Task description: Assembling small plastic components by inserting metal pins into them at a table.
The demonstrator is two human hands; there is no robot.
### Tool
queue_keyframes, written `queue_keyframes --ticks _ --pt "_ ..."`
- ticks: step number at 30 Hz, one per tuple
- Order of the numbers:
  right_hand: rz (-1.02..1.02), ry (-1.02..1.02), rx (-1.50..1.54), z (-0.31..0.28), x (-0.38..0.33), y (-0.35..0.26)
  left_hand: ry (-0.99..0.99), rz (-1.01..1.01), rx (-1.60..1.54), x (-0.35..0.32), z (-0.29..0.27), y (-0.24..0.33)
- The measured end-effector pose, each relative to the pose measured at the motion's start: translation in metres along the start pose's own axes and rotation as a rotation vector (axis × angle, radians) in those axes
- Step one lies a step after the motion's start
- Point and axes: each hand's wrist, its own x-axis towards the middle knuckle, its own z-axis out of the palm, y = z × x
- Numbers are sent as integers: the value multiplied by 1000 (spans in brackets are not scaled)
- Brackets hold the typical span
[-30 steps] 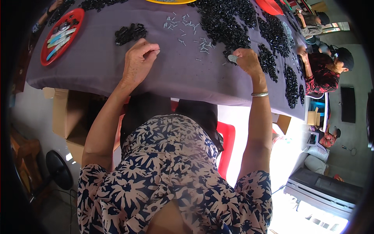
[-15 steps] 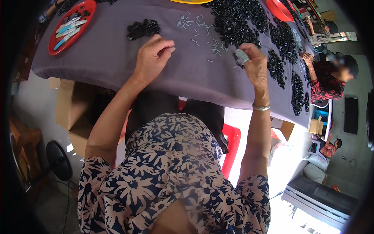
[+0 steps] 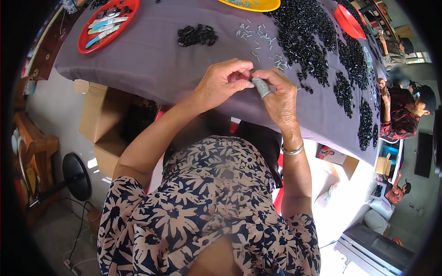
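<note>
No words or numbers I can read from here.
To my right, under the cloth-covered table (image 3: 152, 69), a cardboard box (image 3: 351, 168) has a printed side (image 3: 335, 156) with a small reddish figure on a pale ground; any lettering there is too small for me to make out. Near it, a white plastic bag (image 3: 327, 196) bears faint marks, too blurred for me to tell whether they are letters.

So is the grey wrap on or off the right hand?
On: the wrap sits around a digit of the right hand, with bare skin just below it, near the left hand.
</note>
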Motion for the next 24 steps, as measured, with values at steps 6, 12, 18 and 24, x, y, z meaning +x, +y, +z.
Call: queue_keyframes --ticks 6,12,18,24 --pt "61 -20 239 12 -7 6 -58 -126 -89 -2 -4 -5" --pt "49 222 242 -25 -4 37 -66 52 278 2 -12 -5" --pt "124 39 -59 -62 6 53 -20 86 206 3 -9 -8" --pt "44 -271 -237 -46 28 48 22 203 441 9 -8 -18"
